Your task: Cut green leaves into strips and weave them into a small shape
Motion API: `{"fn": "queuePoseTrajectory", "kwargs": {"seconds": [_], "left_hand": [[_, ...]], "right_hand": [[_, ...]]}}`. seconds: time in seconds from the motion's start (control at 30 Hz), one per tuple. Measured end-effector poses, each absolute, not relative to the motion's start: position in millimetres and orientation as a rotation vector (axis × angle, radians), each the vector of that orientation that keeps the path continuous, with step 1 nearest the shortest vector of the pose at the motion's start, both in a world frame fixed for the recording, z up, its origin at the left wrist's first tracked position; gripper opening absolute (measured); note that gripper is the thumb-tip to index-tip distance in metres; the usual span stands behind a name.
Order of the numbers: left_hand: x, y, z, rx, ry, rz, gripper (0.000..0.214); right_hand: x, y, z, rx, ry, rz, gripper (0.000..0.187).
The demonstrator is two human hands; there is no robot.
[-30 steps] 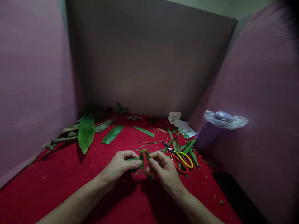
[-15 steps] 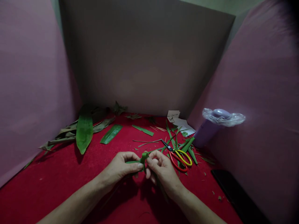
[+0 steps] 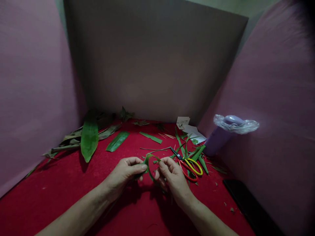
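My left hand [image 3: 126, 173] and my right hand [image 3: 172, 177] meet low in the middle, above a red cloth [image 3: 61, 193]. Both pinch a narrow green leaf strip [image 3: 148, 164] that bends in a loop between them. The left thumb and forefinger press the strip's left part; the right fingers curl round its right end. Just right of my right hand lie scissors [image 3: 189, 165] with red and yellow handles.
A large green leaf [image 3: 89, 139] and dry brown leaves [image 3: 71, 141] lie at the back left, cut green pieces [image 3: 117, 141] in the middle. White paper scraps [image 3: 190, 129], a purple object wrapped in plastic [image 3: 227, 126] and a dark flat object [image 3: 248, 206] sit right. Board walls enclose three sides.
The loop of leaf strip was drawn small between my fingers half a second ago and has now opened out wider. Both hands stayed in nearly the same place.
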State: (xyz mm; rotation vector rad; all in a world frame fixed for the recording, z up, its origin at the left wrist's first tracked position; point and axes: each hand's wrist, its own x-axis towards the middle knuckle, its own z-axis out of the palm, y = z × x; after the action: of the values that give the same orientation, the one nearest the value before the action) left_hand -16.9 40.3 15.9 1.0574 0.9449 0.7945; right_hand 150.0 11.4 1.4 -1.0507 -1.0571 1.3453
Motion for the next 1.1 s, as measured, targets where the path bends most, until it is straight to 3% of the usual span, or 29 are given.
{"fn": "queuePoseTrajectory", "kwargs": {"seconds": [0.33,0.77,1.1], "left_hand": [[-13.8,35.9,22.0,1.145,0.956,0.728,0.017],[-16.8,37.8,18.8,0.985,0.75,0.769,0.014],[-14.1,35.9,18.5,1.098,0.871,0.689,0.018]], "right_hand": [[152.4,6.2,-1.2,-1.098,-1.311,1.127,0.026],[153.6,6.1,-0.7,-1.059,-1.311,1.161,0.024],[149.8,5.3,0.7,-1.079,-1.238,1.216,0.028]]}}
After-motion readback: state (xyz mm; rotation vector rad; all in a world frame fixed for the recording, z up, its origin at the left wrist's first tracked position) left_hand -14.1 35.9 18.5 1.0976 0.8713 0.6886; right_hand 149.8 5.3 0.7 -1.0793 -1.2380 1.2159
